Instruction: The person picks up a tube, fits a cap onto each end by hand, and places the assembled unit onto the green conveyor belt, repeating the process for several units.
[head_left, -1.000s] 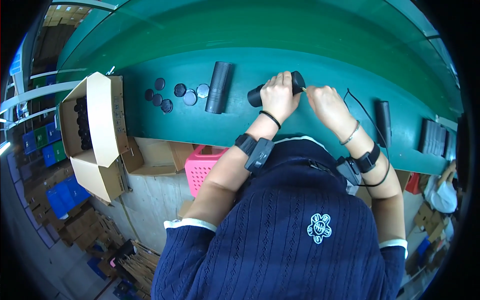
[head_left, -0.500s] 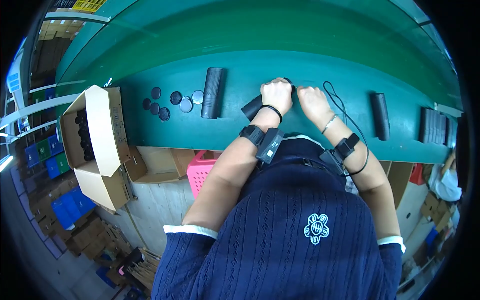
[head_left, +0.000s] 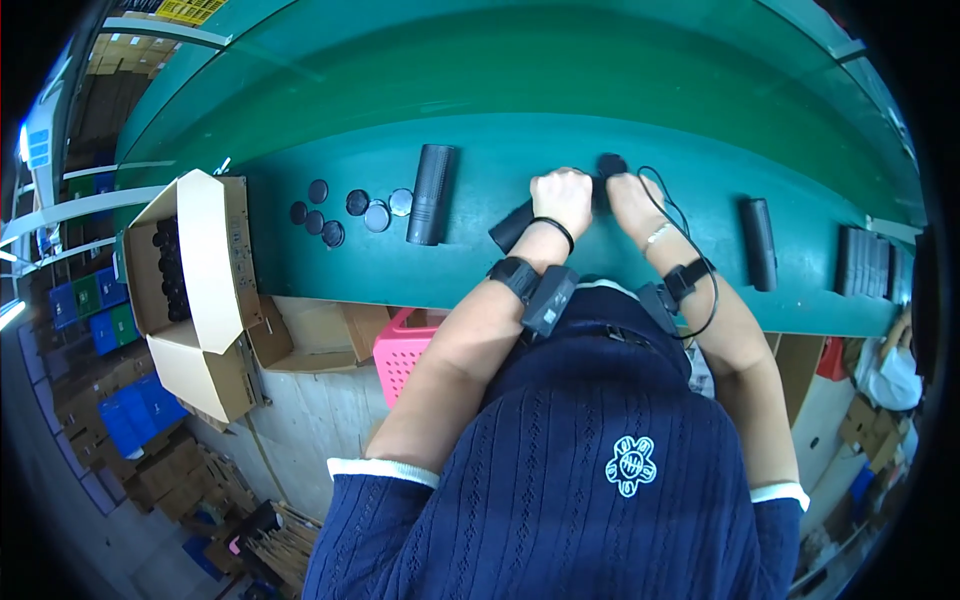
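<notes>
My left hand (head_left: 563, 200) is closed around a black cylinder (head_left: 512, 227), whose lower end sticks out to the left of the wrist. Just right of it, my right hand (head_left: 634, 202) has its fingers bent round a black round cap (head_left: 611, 165) that shows past the knuckles. Between the two hands the cylinder's other end is mostly hidden. To the left, a ribbed black cylinder (head_left: 431, 195) lies on the green table (head_left: 490, 285). Several loose round caps, among them a dark cap (head_left: 357, 202) and a grey cap (head_left: 377, 216), are spread beyond it.
On the right lie another black cylinder (head_left: 759, 245) and a row of dark cylinders (head_left: 865, 262). A black cable (head_left: 712, 290) loops by my right forearm. An open cardboard box (head_left: 215, 265) with black pieces stands at the left, and a pink basket (head_left: 402, 362) sits below the table edge.
My right hand has drawn slightly away from the left hand, and the black round cap now shows above it. The left hand still grips the cylinder. The whole view has shifted slightly.
</notes>
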